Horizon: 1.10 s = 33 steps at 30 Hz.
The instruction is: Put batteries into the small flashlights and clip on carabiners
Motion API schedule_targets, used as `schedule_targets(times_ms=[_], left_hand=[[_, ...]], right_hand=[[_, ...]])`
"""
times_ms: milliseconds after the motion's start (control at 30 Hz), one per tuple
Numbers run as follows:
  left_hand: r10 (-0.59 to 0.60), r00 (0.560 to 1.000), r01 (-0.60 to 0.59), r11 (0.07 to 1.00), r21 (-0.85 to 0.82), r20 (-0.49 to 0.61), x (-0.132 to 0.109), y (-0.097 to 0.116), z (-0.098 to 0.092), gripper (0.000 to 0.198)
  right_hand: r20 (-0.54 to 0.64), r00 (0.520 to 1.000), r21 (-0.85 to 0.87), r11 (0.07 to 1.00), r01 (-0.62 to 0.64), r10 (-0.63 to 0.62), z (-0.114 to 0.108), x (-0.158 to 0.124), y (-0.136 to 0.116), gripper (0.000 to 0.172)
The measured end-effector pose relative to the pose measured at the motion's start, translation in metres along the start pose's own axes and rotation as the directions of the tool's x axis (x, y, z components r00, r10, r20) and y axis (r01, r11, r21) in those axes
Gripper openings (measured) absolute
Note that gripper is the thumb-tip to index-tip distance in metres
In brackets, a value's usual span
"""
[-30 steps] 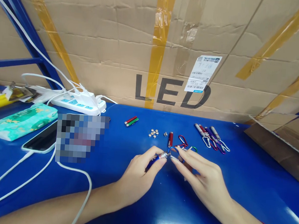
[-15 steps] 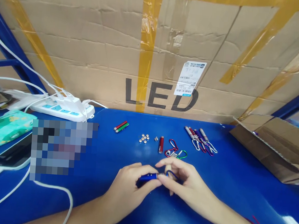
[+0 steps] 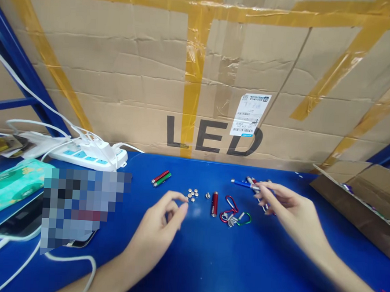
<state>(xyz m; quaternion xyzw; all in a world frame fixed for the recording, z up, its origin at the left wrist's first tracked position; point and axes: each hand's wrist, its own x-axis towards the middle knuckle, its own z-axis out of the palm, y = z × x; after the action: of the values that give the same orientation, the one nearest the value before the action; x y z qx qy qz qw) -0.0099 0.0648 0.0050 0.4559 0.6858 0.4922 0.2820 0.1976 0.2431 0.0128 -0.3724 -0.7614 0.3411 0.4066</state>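
Head view: right hand [image 3: 287, 204] pinches the assembled blue torch [image 3: 240, 182] at centre right, while the half-open, empty left hand [image 3: 164, 217] nears the button cells [image 3: 192, 194]; red barrel [image 3: 214, 203] and clips [image 3: 233, 215] lie unassembled.

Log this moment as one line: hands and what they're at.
left hand: open, beside button cells | right hand: fingertips at blue flashlight, grip unclear

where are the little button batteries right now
In the head view, the button batteries lie clustered mid-way across the blue table, just beyond the fingertips of the left hand and left of the red flashlight tube.
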Motion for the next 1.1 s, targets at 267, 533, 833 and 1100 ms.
schedule_targets(times_ms=[267,533,833,1100], left_hand=[[0.278,0.941,-0.084,0.742,0.666,-0.191,0.024,-0.017,-0.029,0.031],[0.202,0.978,-0.149,0.479,0.865,0.057,0.021,-0.037,-0.027,0.040],[0.411,0.900,-0.374,0.548,0.748,0.148,0.018,-0.035,-0.025,0.023],[0.360,0.926,-0.343,0.673,0.655,0.115,0.013,-0.033,-0.014,0.027]], right_hand=[[0.038,0.991,-0.535,0.835,0.130,-0.130,-0.010,0.013,0.034,0.052],[0.210,0.940,-0.718,0.610,0.334,-0.268,-0.011,0.014,0.045,0.037],[0.189,0.903,-0.648,0.642,0.409,-0.385,0.004,-0.004,0.031,0.045],[0.436,0.777,-0.405,0.672,0.620,-0.454,0.018,-0.034,-0.004,0.033]])
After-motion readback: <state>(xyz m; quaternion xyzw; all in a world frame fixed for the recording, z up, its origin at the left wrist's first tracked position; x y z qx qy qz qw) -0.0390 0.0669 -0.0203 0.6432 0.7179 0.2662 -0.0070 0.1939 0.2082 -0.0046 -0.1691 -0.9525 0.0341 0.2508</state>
